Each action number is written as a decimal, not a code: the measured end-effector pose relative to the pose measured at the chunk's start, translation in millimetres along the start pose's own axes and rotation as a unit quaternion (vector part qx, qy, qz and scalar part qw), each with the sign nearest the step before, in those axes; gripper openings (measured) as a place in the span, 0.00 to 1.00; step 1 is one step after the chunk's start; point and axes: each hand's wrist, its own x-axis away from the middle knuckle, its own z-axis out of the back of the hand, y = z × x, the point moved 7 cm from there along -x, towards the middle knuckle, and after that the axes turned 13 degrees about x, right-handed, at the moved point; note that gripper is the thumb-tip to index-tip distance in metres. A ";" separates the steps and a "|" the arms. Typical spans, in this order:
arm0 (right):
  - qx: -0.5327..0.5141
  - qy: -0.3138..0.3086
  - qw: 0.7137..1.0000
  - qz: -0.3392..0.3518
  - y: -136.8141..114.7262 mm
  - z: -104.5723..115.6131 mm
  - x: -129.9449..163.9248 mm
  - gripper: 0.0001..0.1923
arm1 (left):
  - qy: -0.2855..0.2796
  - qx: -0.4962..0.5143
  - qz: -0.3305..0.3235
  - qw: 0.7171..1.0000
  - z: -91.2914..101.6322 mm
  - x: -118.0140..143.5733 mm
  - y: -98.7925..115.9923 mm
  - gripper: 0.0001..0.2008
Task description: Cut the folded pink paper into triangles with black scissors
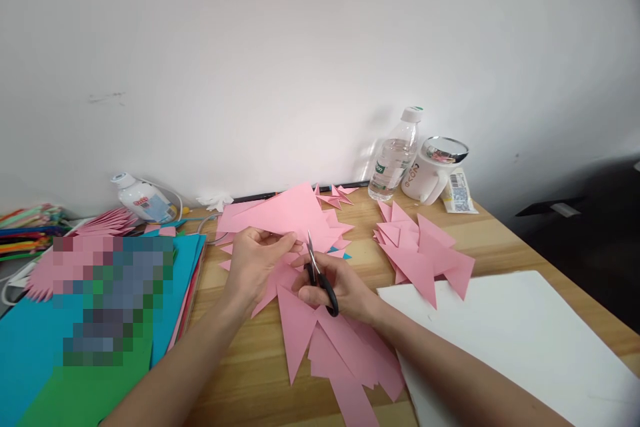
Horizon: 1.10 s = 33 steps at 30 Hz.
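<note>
My left hand (255,260) pinches the lower edge of a pink paper sheet (283,210), which stands tilted up over the desk. In my right hand (337,280) is a pair of scissors (327,290) with black handles. Their blades point up beside the sheet's lower right edge and look nearly closed. Whether they touch the paper I cannot tell. Several pink paper pieces (295,327) lie loosely overlapped beneath and in front of my hands. More pink triangles (413,247) are heaped to the right.
A water bottle (395,160), a white mug (427,170) and a small packet (459,193) stand near the wall. At right lies a white board (495,333). Blue paper (165,320), green paper (110,387) and a white bottle (145,199) are on the left.
</note>
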 end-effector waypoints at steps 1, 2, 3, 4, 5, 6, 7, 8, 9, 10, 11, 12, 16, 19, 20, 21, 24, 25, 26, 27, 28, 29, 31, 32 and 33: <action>-0.005 -0.001 1.000 0.004 -0.5 -0.2 -0.1 0.23 | 0.002 -0.011 0.001 1.000 0.0 0.2 0.8 0.07; -0.008 -0.001 1.000 0.008 -1.0 -0.3 -0.3 0.22 | 0.003 -0.023 -0.001 1.000 -0.3 0.5 2.2 0.06; -0.009 -0.003 1.000 0.010 -1.1 -0.5 -0.4 0.22 | -0.001 -0.034 -0.003 0.999 -1.3 1.0 3.7 0.06; -0.008 -0.005 1.000 0.011 -1.2 -0.6 -0.6 0.22 | -0.009 -0.043 -0.006 0.999 -2.9 1.7 5.3 0.05; -0.005 -0.007 1.000 0.010 -1.1 -0.6 -0.7 0.23 | -0.021 -0.049 -0.008 0.999 -5.0 2.3 6.4 0.05; 0.002 -0.007 1.000 0.008 -0.9 -0.4 -0.7 0.23 | -0.035 -0.053 -0.009 0.998 -7.3 3.0 7.1 0.05; 0.010 -0.006 1.000 0.006 -1.0 0.0 -0.7 0.23 | -0.051 -0.057 -0.005 0.997 -9.6 3.6 6.8 0.06; 0.018 -0.005 1.000 0.005 -1.5 0.4 -0.7 0.24 | -0.065 -0.062 0.001 0.996 -11.2 4.1 5.9 0.06; 0.026 -0.005 1.000 0.004 -2.1 0.4 -0.7 0.24 | -0.075 -0.068 0.008 0.995 -12.2 4.5 4.7 0.06; 0.032 -0.006 0.999 0.004 -2.9 0.2 -0.6 0.23 | -0.080 -0.074 0.014 0.994 -12.3 4.5 3.5 0.06; 0.035 -0.006 0.999 0.004 -3.8 0.1 -0.5 0.23 | -0.084 -0.077 0.016 0.993 -12.1 4.4 2.5 0.06; 0.035 -0.005 0.999 0.005 -4.7 -0.1 -0.3 0.23 | -0.084 -0.075 0.015 0.993 -11.5 4.1 2.0 0.07; 0.028 0.006 1.000 0.005 -6.0 0.4 0.3 0.21 | -0.094 -0.054 0.003 0.994 -11.5 2.8 0.8 0.08; 0.035 0.009 0.999 -0.001 -4.9 0.7 0.4 0.22 | -0.105 -0.058 0.019 0.993 -13.2 2.6 -1.9 0.07; 0.036 0.009 0.999 -0.003 -4.6 1.0 0.4 0.22 | -0.105 -0.060 0.023 0.992 -13.4 2.6 -2.1 0.07; 0.036 0.009 0.999 -0.005 -4.2 1.0 0.3 0.22 | -0.104 -0.062 0.025 0.992 -13.6 2.7 -1.9 0.07; 0.024 0.000 1.000 -0.008 -3.6 -0.2 0.2 0.21 | -0.105 -0.066 0.024 0.992 -14.2 3.2 -0.2 0.07; 0.019 -0.003 1.000 -0.007 -3.7 -0.7 0.2 0.21 | -0.107 -0.066 0.023 0.992 -14.5 3.5 0.1 0.08; 0.015 -0.005 1.000 -0.006 -3.8 -1.1 0.3 0.21 | -0.110 -0.067 0.022 0.991 -14.8 3.7 0.3 0.08; 0.014 -0.006 1.000 -0.006 -3.8 -1.3 0.3 0.21 | -0.113 -0.068 0.021 0.991 -15.0 3.9 0.4 0.08; 0.014 -0.005 1.000 -0.006 -3.8 -1.3 0.2 0.21 | -0.116 -0.068 0.020 0.991 -15.4 4.2 0.3 0.09; 0.016 -0.003 1.000 -0.006 -3.8 -1.0 0.2 0.21 | -0.121 -0.068 0.021 0.990 -15.9 4.4 0.0 0.09; 0.024 0.000 1.000 -0.007 -3.9 -0.4 0.1 0.21 | -0.124 -0.071 0.024 0.989 -16.2 4.6 -0.6 0.10; 0.029 0.002 1.000 -0.007 -4.1 0.0 0.0 0.21 | -0.124 -0.072 0.026 0.989 -16.0 4.6 -0.9 0.10; 0.034 0.004 0.999 -0.005 -4.3 0.3 -0.1 0.21 | -0.123 -0.073 0.027 0.989 -15.8 4.5 -1.0 0.10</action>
